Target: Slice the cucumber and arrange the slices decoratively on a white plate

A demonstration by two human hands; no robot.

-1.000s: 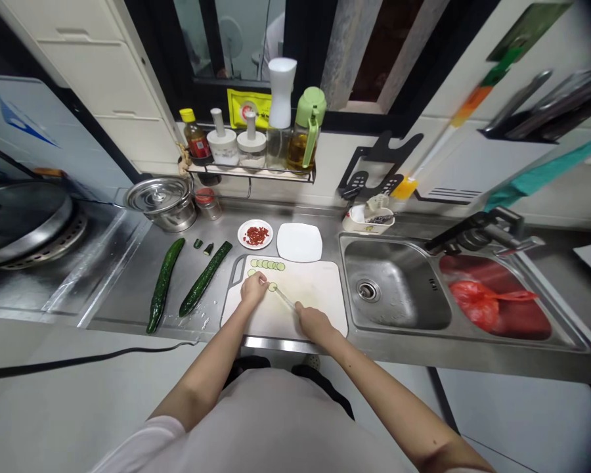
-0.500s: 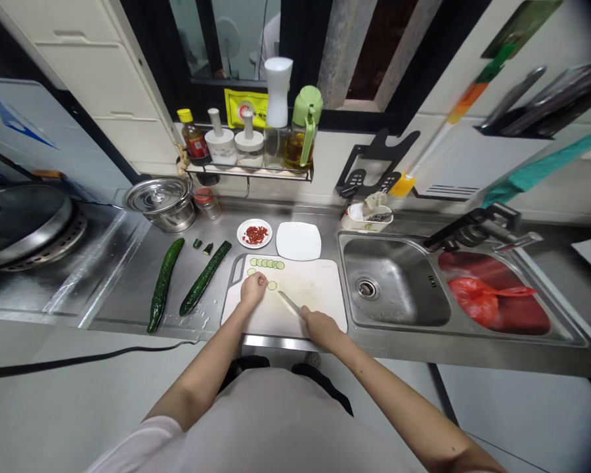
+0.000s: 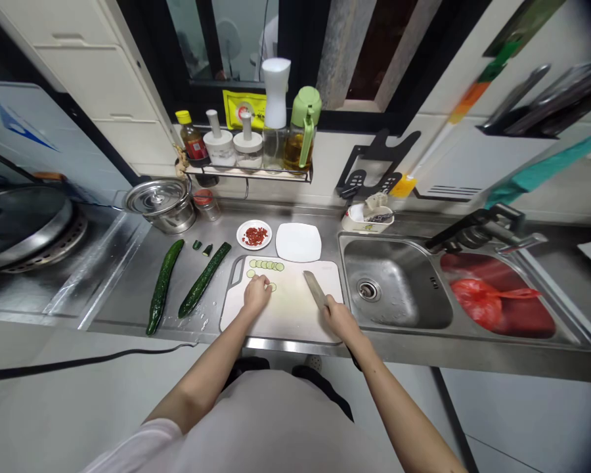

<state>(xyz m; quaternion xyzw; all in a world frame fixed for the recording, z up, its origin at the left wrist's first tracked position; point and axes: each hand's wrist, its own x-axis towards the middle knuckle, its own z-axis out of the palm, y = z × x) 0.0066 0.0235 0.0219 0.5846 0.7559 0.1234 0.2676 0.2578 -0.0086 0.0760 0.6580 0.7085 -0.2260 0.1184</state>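
Observation:
My right hand (image 3: pixel 341 318) grips the handle of a kitchen knife (image 3: pixel 316 289), its blade slanting up and left over the right half of the white cutting board (image 3: pixel 285 322). Curled fingers close my left hand (image 3: pixel 257 293) over the board's left half; whatever is in them is hidden. Right beside those fingertips lies a cucumber slice (image 3: pixel 274 287), partly covered by the hand. Along the board's top left runs an overlapping row of cucumber slices (image 3: pixel 266 265), with a single cucumber slice (image 3: pixel 251 273) just below it.
Two whole-looking cucumbers (image 3: pixel 165 287) and cut end pieces (image 3: pixel 207 249) lie left of the board. Behind it stand a plate of chopped red pieces (image 3: pixel 255 244) and a white plate (image 3: pixel 298 242). A sink (image 3: pixel 396 282) is at right, a lidded pot (image 3: pixel 165 207) at back left.
The knife and my right hand have moved right, away from the loose slice, the blade turning more upright. My left hand has shifted slightly right and toward me, partly covering the slice.

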